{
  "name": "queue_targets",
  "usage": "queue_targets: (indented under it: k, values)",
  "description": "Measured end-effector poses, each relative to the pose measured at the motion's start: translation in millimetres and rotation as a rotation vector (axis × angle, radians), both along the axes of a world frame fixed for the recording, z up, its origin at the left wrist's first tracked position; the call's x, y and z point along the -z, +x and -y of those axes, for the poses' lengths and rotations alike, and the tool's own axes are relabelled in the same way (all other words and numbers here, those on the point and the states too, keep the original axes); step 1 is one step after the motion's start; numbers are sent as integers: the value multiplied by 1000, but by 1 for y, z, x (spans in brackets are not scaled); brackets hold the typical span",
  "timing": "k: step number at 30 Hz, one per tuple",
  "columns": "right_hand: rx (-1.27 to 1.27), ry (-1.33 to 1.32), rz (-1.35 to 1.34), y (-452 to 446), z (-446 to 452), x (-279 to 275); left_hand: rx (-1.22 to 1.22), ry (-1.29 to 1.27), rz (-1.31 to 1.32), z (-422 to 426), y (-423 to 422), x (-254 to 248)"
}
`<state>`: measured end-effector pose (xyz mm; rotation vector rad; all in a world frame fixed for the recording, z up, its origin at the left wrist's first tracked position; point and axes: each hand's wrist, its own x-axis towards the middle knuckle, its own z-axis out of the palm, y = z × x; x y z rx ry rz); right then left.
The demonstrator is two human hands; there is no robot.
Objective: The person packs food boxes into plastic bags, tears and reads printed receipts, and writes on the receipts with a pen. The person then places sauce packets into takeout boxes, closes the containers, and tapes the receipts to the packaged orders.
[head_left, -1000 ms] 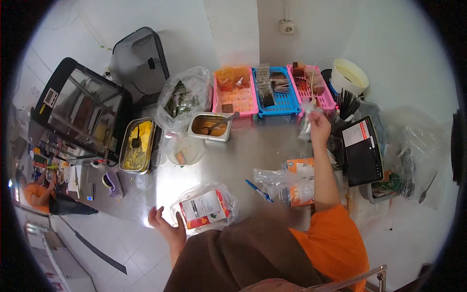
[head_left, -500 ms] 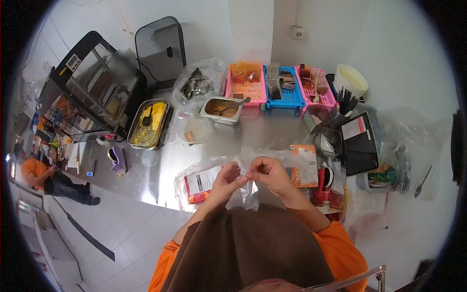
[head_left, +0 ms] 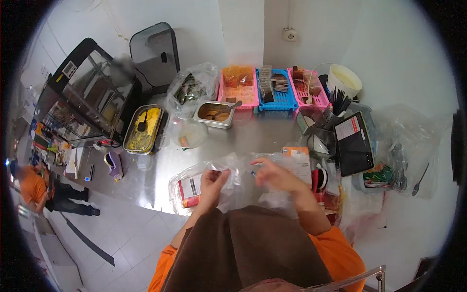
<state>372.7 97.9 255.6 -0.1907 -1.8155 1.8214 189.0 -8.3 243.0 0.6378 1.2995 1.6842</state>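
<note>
My left hand (head_left: 212, 189) is closed, its thumb and fingers pinching a clear plastic bag (head_left: 234, 176) over the front of the steel table. My right hand (head_left: 278, 177) is raised just right of the bag and smeared by motion, so whether it grips any plastic is unclear. Beside my left hand, a red packet with a white label (head_left: 191, 187) lies inside clear plastic. Behind my right hand is an orange packet (head_left: 295, 151) with a white printed paper on it.
Along the back stand pink (head_left: 239, 103) and blue baskets (head_left: 278, 104) of small packs. Steel trays of yellow food (head_left: 153, 117) and brown paste (head_left: 214, 115) sit left. A tablet (head_left: 356, 151) leans at right. A person in orange (head_left: 34, 187) stands far left.
My hands have moved apart. Before, both pinched the plastic together; now my left hand keeps it and my right has shifted right. The view has shifted slightly.
</note>
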Motion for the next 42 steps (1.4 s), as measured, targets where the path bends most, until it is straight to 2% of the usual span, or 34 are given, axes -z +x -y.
queue_targets:
  k: [1, 2, 4, 5, 7, 8, 9, 11, 13, 15, 18, 19, 21, 24, 25, 26, 27, 28, 29, 31, 32, 33, 35, 36, 38, 39, 40, 42]
  values:
    - [198, 219, 123, -10, 2, 8, 73, -10, -29, -2, 6, 4]
    - [228, 192, 182, -12, -2, 13, 148, -19, -59, -6, 10, 7]
    - [287, 135, 300, -13, -14, 21, 119, 102, -472, -15, 15, 6]
    - [490, 205, 353, -7, -33, 24, 101, 163, -677, -19, 16, 3]
    - [940, 388, 466, 13, -87, 4, 90, 84, -632, -21, 12, -3]
    - [1090, 475, 333, 27, -124, 15, 71, 60, -635, -18, 4, 1]
    - [1280, 792, 338, 39, -152, 9, 50, 36, -639, -13, -5, 4]
    - [1381, 903, 682, 62, -209, 26, 3, -68, -845, 0, -24, 9]
    - [1163, 857, 1070, 81, -253, 47, -133, -131, -1091, 17, -37, 11]
    - [814, 707, 1549, 93, -305, 87, -315, -300, -1197, 39, -47, 21]
    - [437, 819, 1672, 112, -334, 124, -487, -524, -1208, 83, -65, 48]
    - [554, 755, 1694, 100, -326, 108, -549, -653, -1248, 98, -67, 62]
    - [781, 630, 1728, 82, -305, 56, -662, -783, -1136, 126, -74, 96]
    - [968, 588, 1361, 45, -254, -22, -611, -827, -658, 176, -87, 186]
    - [1027, 677, 1136, 29, -239, -30, -547, -782, -77, 158, -65, 134]
    - [1054, 775, 920, 13, -224, -38, -388, -758, 206, 170, -75, 156]
    - [1066, 982, 615, 0, -211, -37, -342, -710, 222, 175, -69, 171]
    - [1039, 950, 360, -24, -181, -53, -296, -662, 239, 180, -64, 185]
    - [1006, 906, 111, -52, -140, -70, -236, -635, 188, 179, -61, 178]
    - [822, 580, -218, -98, -70, -61, -127, -554, 7, 179, -56, 164]
    - [768, 698, -282, -116, -34, -61, -109, -532, -5, 178, -55, 156]
    - [597, 588, -384, -134, 1, -50, -91, -510, -17, 176, -55, 147]
    - [210, 476, -241, -161, 54, -5, -123, -532, 195, 171, -54, 124]
    - [-58, 343, -90, -164, 76, 11, -106, -497, 195, 171, -52, 113]
    - [-278, 503, 85, -173, 103, 66, -73, -428, 190, 172, -49, 94]
    - [-412, 587, 289, -170, 110, 86, -52, -426, 187, 174, -48, 87]
    - [-543, 668, 495, -166, 112, 91, -29, -424, 184, 175, -47, 82]
    - [-596, 779, 829, -161, 110, 91, 25, -439, 154, 178, -46, 73]
